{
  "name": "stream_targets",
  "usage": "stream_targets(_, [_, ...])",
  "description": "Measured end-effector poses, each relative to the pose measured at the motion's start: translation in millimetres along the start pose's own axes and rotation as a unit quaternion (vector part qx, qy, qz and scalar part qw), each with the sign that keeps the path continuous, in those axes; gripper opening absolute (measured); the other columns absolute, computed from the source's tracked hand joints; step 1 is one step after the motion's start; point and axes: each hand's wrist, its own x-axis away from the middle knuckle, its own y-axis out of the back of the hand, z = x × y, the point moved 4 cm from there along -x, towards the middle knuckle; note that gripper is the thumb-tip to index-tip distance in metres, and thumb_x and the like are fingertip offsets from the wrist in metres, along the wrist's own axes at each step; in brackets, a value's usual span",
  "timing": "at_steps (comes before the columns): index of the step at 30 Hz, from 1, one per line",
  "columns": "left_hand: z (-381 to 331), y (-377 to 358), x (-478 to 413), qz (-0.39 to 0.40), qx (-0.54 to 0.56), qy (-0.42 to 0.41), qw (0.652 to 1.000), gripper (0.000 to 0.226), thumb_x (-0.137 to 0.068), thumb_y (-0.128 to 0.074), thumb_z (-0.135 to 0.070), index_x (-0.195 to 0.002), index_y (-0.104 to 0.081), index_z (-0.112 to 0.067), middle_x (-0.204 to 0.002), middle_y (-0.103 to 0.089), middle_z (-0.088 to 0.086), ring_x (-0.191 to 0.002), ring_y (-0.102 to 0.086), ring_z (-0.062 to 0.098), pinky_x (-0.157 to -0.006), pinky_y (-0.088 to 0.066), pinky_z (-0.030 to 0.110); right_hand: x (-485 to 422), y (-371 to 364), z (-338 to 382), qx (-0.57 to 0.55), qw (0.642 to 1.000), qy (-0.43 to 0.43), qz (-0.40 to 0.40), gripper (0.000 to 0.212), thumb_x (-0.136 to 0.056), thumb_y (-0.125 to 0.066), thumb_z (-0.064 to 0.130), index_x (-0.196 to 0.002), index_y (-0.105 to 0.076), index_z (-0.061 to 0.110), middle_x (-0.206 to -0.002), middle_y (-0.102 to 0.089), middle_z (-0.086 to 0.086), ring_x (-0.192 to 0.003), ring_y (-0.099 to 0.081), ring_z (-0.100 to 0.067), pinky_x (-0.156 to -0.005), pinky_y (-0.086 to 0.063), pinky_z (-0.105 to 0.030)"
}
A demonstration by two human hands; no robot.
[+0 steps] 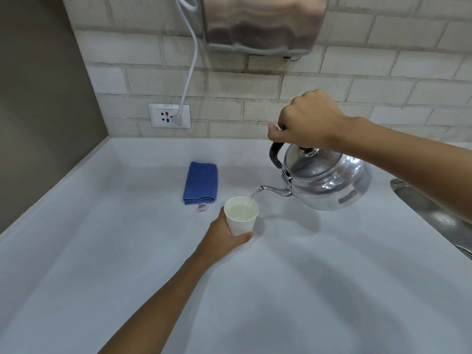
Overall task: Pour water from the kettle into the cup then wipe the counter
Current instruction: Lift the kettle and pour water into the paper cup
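Note:
A shiny metal kettle (pixel 329 181) hangs tilted above the white counter (pixel 127 251), its spout pointing left. My right hand (pixel 306 121) is shut on its black handle. A thin stream of water runs from the spout into a white paper cup (pixel 241 217), which is nearly full. My left hand (pixel 224 238) grips the cup from the near left side and holds it on the counter. A folded blue cloth (pixel 201 183) lies flat on the counter just behind and left of the cup.
A steel sink (pixel 434 210) is set into the counter at the right edge. On the tiled back wall a socket (pixel 169 115) has a white cable plugged in, and a metal appliance (pixel 263 21) is mounted above. A brown wall closes the left side.

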Motion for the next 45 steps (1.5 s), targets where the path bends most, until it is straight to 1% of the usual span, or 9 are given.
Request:
stream_targets(4, [0, 0, 0, -0.001, -0.002, 0.002, 1.0, 0.082, -0.062, -0.08, -0.044, -0.13, -0.037, -0.029, -0.119, -0.056, -0.011, -0.105, -0.055, 0.009, -0.083, -0.046, 0.022, 0, -1, 1, -0.004, 1.0, 0.0, -0.001, 0.054, -0.085, -0.044, 0.031, -0.042, -0.02, 0.01, -0.037, -0.019, -0.004, -0.038, -0.015, -0.019, -0.046, -0.014, -0.022])
stream_targets(8, [0, 0, 0, 0.0, 0.0, 0.005, 1.0, 0.08, -0.062, -0.081, -0.044, -0.128, -0.037, -0.031, -0.117, -0.056, -0.013, -0.104, -0.055, 0.007, -0.08, -0.044, 0.016, 3, -6, 0, -0.01, 1.0, -0.01, 0.002, 0.054, -0.087, -0.043, 0.032, -0.042, -0.022, 0.009, -0.038, -0.019, -0.004, -0.039, -0.016, -0.021, -0.047, -0.013, -0.022])
stream_targets(12, [-1, 1, 0, 0.002, 0.003, 0.009, 1.0, 0.08, -0.06, -0.08, -0.047, -0.127, -0.038, -0.034, -0.117, -0.056, -0.014, -0.104, -0.055, 0.006, -0.081, -0.044, 0.018, 13, -18, -1, -0.034, 0.999, -0.035, 0.003, 0.051, -0.088, -0.043, 0.031, -0.046, -0.032, 0.005, -0.037, -0.02, -0.004, -0.039, -0.017, -0.021, -0.047, -0.01, -0.023])
stream_targets(17, [-2, 0, 1, 0.006, 0.002, 0.006, 1.0, 0.078, -0.06, -0.079, -0.049, -0.124, -0.037, -0.038, -0.117, -0.056, -0.015, -0.105, -0.055, 0.005, -0.081, -0.044, 0.016, 24, -38, -5, -0.062, 0.996, -0.069, 0.001, 0.055, -0.088, -0.045, 0.03, -0.041, -0.022, 0.012, -0.035, -0.018, -0.001, -0.038, -0.021, -0.022, -0.046, -0.012, -0.023])
stream_targets(19, [0, 0, 0, 0.004, 0.001, 0.009, 1.0, 0.078, -0.059, -0.079, -0.05, -0.124, -0.038, -0.038, -0.116, -0.057, -0.015, -0.105, -0.055, 0.004, -0.083, -0.045, 0.019, 26, -49, -13, -0.08, 0.992, -0.1, -0.002, 0.054, -0.088, -0.045, 0.031, -0.042, -0.028, 0.011, -0.035, -0.018, 0.0, -0.037, -0.022, -0.021, -0.045, -0.014, -0.022])
stream_targets(27, [4, 0, -1, 0.006, 0.003, 0.023, 1.0, 0.075, -0.055, -0.079, -0.054, -0.119, -0.04, -0.042, -0.114, -0.058, -0.021, -0.105, -0.055, -0.003, -0.086, -0.046, 0.019, 13, -102, -59, -0.201, 0.94, -0.277, -0.006, 0.051, -0.083, -0.045, 0.036, -0.041, -0.023, 0.016, -0.039, -0.02, 0.0, -0.04, -0.021, -0.019, -0.045, -0.018, -0.026])
stream_targets(32, [2, 0, 0, 0.013, -0.003, 0.026, 1.0, 0.068, -0.055, -0.077, -0.057, -0.111, -0.038, -0.052, -0.113, -0.056, -0.023, -0.105, -0.053, -0.004, -0.084, -0.045, 0.015, -10, -136, -68, -0.271, 0.902, -0.337, 0.001, 0.052, -0.082, -0.046, 0.037, -0.041, -0.023, 0.017, -0.041, -0.023, -0.001, -0.041, -0.025, -0.02, -0.047, -0.023, -0.028])
stream_targets(37, [0, -1, 0, 0.018, -0.005, 0.027, 0.999, 0.072, -0.056, -0.077, -0.058, -0.116, -0.039, -0.048, -0.115, -0.057, -0.021, -0.108, -0.053, 0.0, -0.093, -0.048, 0.027, -33, -163, -69, -0.307, 0.884, -0.353, -0.005, 0.052, -0.083, -0.046, 0.034, -0.04, -0.024, 0.014, -0.041, -0.025, -0.002, -0.041, -0.026, -0.021, -0.048, -0.025, -0.028])
stream_targets(45, [0, 0, 1, 0.014, -0.007, 0.034, 0.999, 0.073, -0.057, -0.077, -0.056, -0.119, -0.04, -0.044, -0.117, -0.057, -0.019, -0.111, -0.052, 0.003, -0.095, -0.048, 0.032, -61, -189, -65, -0.312, 0.883, -0.349, 0.014, 0.05, -0.082, -0.046, 0.032, -0.041, -0.025, 0.014, -0.042, -0.026, -0.001, -0.041, -0.026, -0.02, -0.047, -0.023, -0.027])
